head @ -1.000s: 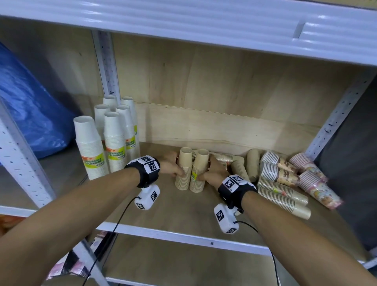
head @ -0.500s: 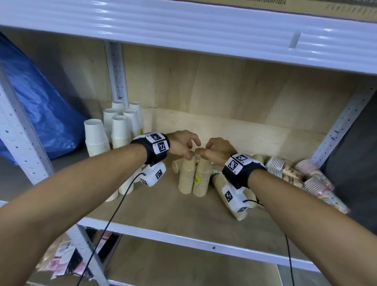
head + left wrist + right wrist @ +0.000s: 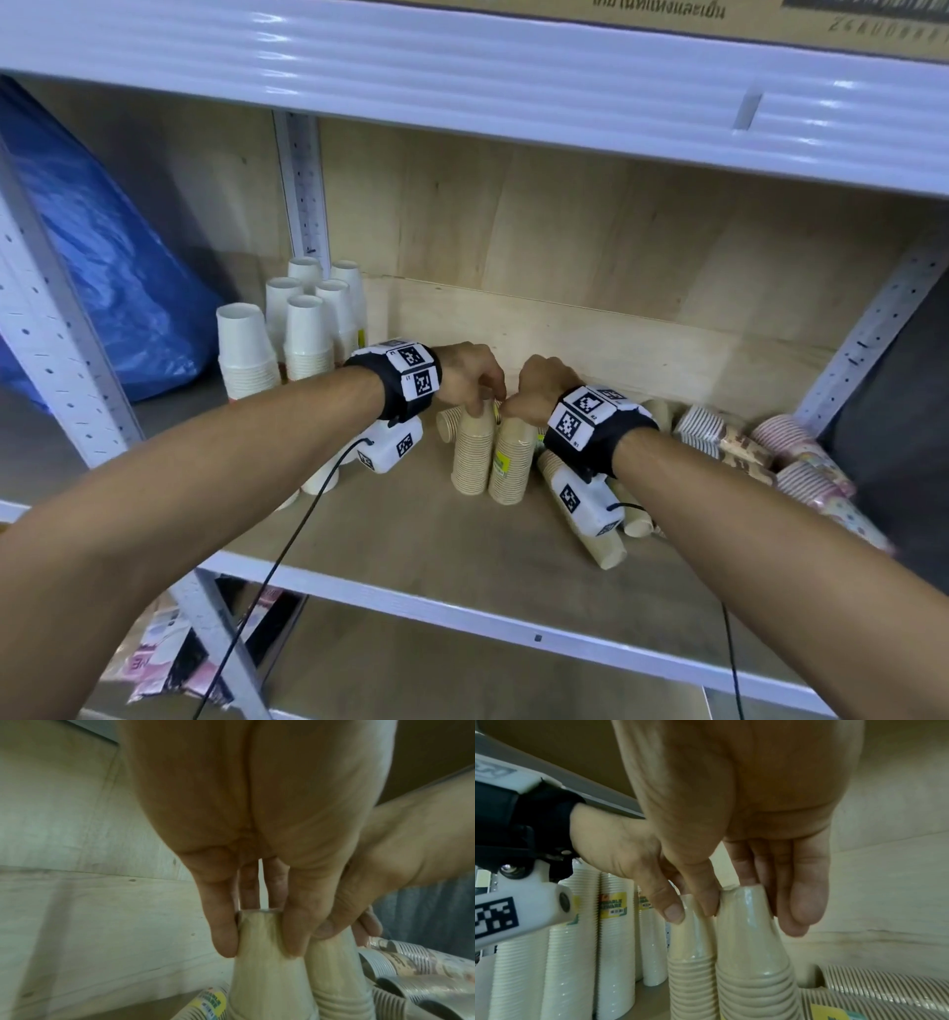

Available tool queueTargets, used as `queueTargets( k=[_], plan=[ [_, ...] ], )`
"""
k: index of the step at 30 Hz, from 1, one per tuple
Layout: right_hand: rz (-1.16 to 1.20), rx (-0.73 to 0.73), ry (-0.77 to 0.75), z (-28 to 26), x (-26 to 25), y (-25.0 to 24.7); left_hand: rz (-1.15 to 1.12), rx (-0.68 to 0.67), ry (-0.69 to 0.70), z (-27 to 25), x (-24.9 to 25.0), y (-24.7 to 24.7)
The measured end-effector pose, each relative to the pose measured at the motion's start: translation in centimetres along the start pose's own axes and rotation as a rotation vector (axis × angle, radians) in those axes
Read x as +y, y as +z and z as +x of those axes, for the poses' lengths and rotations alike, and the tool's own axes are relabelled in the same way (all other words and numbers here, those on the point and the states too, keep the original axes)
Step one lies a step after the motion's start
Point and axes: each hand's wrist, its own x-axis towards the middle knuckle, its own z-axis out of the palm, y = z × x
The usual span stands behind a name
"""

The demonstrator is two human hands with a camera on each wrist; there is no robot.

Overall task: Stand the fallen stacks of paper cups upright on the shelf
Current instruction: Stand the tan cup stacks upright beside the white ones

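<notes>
Two tan paper cup stacks stand upright side by side mid-shelf: the left stack and the right stack. My left hand comes down from above and pinches the top of the left stack between thumb and fingers. Beside it, my right hand pinches the top of the right stack the same way. Several more stacks lie fallen to the right: tan ones partly hidden by my right wrist, striped ones and pink patterned ones.
Several white cup stacks stand upright at the shelf's left rear, near a white upright post. A blue bag fills the left bay. The upper shelf hangs close overhead. The wooden shelf board is bare in front.
My hands left the sides of the two tan stacks, rose above them, and now pinch their tops. The two stacks stay upright.
</notes>
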Motion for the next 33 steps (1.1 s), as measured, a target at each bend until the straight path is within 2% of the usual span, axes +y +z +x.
queueTargets(
  k=[4,9,17,20,23,28,33],
  plan=[
    [0.001,-0.013,-0.006,0.6,-0.2,-1.1,-0.037,0.011,-0.027,0.3,-0.2,-1.4],
    [0.029,-0.004,-0.032,2.8,-0.8,-3.7,-0.173,0.102,-0.072,0.6,-0.5,-4.6],
    [0.058,0.066,-0.135,6.3,-2.8,-6.8,-0.111,0.258,-0.269,2.3,-2.3,-8.9],
    [0.095,0.081,-0.161,7.7,-3.8,-6.6,-0.016,0.322,-0.351,3.2,-3.5,-8.8],
    [0.104,0.099,-0.196,8.8,-4.8,-5.9,-0.029,0.329,-0.43,3.9,-5.1,-8.2],
    [0.127,0.03,-0.241,10.9,-6.3,-4.0,-0.023,0.346,-0.531,5.4,-7.7,-6.3],
    [0.095,-0.042,-0.302,13.8,-6.9,-0.8,0.005,0.347,-0.561,6.3,-9.8,-4.3]
  ],
)
